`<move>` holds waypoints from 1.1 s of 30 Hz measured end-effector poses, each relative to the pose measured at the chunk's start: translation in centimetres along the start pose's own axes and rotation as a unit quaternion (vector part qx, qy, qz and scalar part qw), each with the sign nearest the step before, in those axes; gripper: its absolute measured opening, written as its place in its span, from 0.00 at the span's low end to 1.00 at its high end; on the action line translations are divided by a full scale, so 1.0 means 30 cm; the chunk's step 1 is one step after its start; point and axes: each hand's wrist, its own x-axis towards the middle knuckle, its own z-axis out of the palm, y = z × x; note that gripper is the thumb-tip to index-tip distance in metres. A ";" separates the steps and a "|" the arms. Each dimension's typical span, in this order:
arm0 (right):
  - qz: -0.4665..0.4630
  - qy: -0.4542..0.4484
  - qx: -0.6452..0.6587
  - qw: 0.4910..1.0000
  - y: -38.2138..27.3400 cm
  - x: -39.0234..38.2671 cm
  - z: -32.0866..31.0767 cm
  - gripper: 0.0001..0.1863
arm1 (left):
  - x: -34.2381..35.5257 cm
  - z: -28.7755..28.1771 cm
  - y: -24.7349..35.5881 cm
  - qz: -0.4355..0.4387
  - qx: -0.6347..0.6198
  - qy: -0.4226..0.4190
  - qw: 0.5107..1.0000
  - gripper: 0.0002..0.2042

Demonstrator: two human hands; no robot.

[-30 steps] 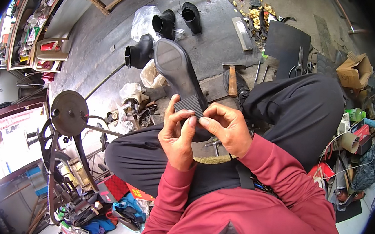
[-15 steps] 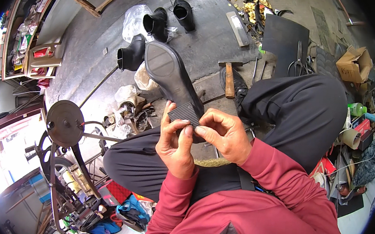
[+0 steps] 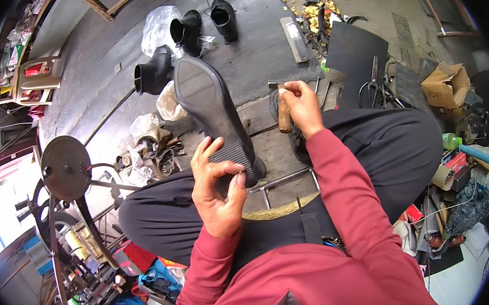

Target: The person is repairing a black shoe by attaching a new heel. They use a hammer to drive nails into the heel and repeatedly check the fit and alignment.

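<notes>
A black shoe rests sole up in front of me, its ribbed heel nearest to me. My left hand is at the heel, thumb and forefinger pinched together over its edge; whatever is between them is too small to make out. The other left fingers lie along the heel's side. To the right, my right hand closes on a hammer by its wooden handle, close to the metal head. Beneath the shoe, a metal frame shows between my legs.
Several black ankle boots stand beyond the shoe, beside a clear plastic bag. Scissors lie on a black sheet at the right. A hand-wheel machine stands at the left; a cardboard box is at the far right.
My right hand has left the heel, moved forward and right, and taken hold of the hammer's handle. The left hand keeps its pinch at the heel. The whole view has shifted slightly.
</notes>
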 end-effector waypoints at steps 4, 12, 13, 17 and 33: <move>0.073 0.033 -0.343 0.936 0.167 0.146 0.028 0.35 | 0.008 -0.008 -0.001 0.017 0.010 -0.013 1.000 0.10; 0.166 -0.047 -0.234 0.957 0.333 0.245 0.062 0.28 | 0.016 -0.012 -0.008 0.020 0.017 -0.024 0.999 0.12; 0.180 -0.052 -0.168 0.968 0.324 0.244 0.067 0.23 | 0.019 -0.012 -0.008 0.022 0.016 -0.018 0.999 0.12; 0.194 -0.015 0.080 0.978 0.202 0.170 0.075 0.09 | 0.023 -0.007 -0.006 0.034 0.014 -0.007 0.999 0.11; -0.165 -0.297 -0.164 0.926 -0.588 -0.666 -0.350 0.35 | 0.010 0.036 -0.049 0.102 -0.010 0.049 0.994 0.08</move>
